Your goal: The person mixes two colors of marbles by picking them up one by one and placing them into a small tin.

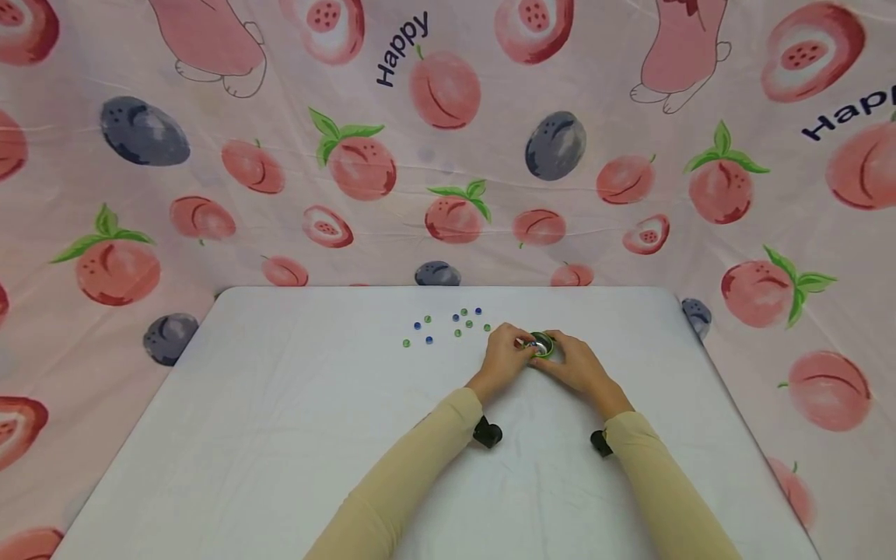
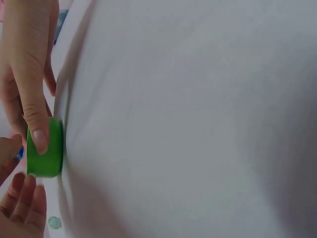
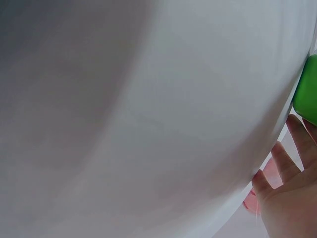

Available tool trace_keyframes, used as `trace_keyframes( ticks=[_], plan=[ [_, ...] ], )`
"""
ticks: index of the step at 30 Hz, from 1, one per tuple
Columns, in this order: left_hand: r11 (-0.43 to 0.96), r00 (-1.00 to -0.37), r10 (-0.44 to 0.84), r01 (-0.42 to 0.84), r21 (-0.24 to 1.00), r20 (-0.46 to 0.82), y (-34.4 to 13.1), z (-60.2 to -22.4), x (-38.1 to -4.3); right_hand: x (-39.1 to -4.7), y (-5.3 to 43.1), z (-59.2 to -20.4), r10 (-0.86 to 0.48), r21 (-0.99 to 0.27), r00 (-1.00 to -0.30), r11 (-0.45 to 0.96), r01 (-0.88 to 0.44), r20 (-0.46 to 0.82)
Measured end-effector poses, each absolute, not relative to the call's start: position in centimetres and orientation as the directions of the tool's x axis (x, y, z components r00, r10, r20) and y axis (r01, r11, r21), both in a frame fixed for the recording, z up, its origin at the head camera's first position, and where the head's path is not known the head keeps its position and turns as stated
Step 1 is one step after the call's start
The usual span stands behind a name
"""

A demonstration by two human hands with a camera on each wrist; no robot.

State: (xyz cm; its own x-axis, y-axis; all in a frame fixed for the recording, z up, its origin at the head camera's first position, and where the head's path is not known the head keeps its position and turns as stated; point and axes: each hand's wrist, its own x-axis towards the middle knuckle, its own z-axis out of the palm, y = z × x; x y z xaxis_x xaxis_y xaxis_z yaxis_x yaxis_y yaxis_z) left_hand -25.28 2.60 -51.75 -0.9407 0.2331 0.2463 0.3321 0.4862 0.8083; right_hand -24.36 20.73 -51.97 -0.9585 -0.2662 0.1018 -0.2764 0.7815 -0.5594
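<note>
My left hand (image 1: 505,354) is at the left side of a small round green cup (image 1: 549,344). In the left wrist view, its thumb and a fingertip pinch a blue glass bead (image 2: 20,152) by the cup's rim, while other fingertips are at the cup's side. My right hand (image 1: 577,364) holds the cup from the right, its thumb (image 2: 39,141) pressed along the green wall. The right wrist view shows only part of that hand and the cup's edge (image 3: 306,94). Something shiny shows inside the cup, too small to make out.
Several green and blue glass beads lie scattered left of the hands, among them a green bead (image 1: 406,343) and a blue bead (image 1: 429,340). A white cloth covers the table (image 1: 315,435). Behind it hangs a fruit-printed curtain (image 1: 392,233). Black wrist cameras (image 1: 488,433) sit under both sleeves.
</note>
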Motion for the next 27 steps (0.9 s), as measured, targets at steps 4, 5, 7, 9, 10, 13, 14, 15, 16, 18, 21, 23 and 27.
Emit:
trace_keyframes(
  ticks=[4,5,7,9,10,13,14,15,16,18,21,23,27],
  plan=[
    [0.476,-0.942,0.223,0.329,0.816,0.25,2.65,-51.92,-25.23,-24.34,20.76,-51.95,-0.266,-0.563,-0.959,0.779,-0.274,0.098],
    [0.473,-0.943,0.219,0.328,0.818,0.251,2.64,-51.99,-25.21,-24.33,20.74,-51.94,-0.268,-0.565,-0.958,0.778,-0.275,0.098],
    [0.469,-0.943,0.212,0.327,0.82,0.255,2.61,-52.17,-25.17,-24.32,20.74,-51.95,-0.268,-0.568,-0.959,0.776,-0.274,0.097],
    [0.464,-0.945,0.205,0.324,0.825,0.255,2.59,-52.32,-25.09,-24.31,20.74,-51.95,-0.27,-0.567,-0.958,0.776,-0.278,0.1],
    [0.461,-0.945,0.203,0.322,0.827,0.255,2.59,-52.39,-25.07,-24.32,20.76,-51.95,-0.271,-0.566,-0.957,0.775,-0.281,0.103],
    [0.46,-0.948,0.198,0.315,0.83,0.25,2.6,-52.54,-25.0,-24.32,20.79,-51.91,-0.273,-0.565,-0.956,0.773,-0.287,0.112],
    [0.46,-0.949,0.197,0.312,0.832,0.247,2.59,-52.54,-24.98,-24.31,20.8,-51.88,-0.275,-0.565,-0.954,0.772,-0.291,0.115],
    [0.461,-0.95,0.196,0.309,0.832,0.245,2.58,-52.58,-24.98,-24.33,20.8,-51.87,-0.276,-0.566,-0.954,0.771,-0.292,0.115],
    [0.459,-0.95,0.196,0.308,0.833,0.243,2.58,-52.58,-24.98,-24.34,20.8,-51.87,-0.278,-0.566,-0.954,0.771,-0.292,0.114],
    [0.458,-0.95,0.196,0.308,0.834,0.243,2.55,-52.54,-24.97,-24.33,20.8,-51.86,-0.274,-0.567,-0.956,0.772,-0.285,0.108],
    [0.447,-0.95,0.199,0.308,0.84,0.242,2.47,-52.42,-24.96,-24.35,20.77,-51.84,-0.272,-0.565,-0.958,0.777,-0.277,0.097],
    [0.441,-0.951,0.201,0.303,0.845,0.236,2.36,-52.34,-24.94,-24.39,20.73,-51.83,-0.27,-0.564,-0.958,0.779,-0.275,0.093],
    [0.446,-0.952,0.202,0.299,0.844,0.23,2.06,-52.33,-25.07,-24.45,20.75,-51.86,-0.269,-0.572,-0.959,0.774,-0.27,0.088]
  ],
)
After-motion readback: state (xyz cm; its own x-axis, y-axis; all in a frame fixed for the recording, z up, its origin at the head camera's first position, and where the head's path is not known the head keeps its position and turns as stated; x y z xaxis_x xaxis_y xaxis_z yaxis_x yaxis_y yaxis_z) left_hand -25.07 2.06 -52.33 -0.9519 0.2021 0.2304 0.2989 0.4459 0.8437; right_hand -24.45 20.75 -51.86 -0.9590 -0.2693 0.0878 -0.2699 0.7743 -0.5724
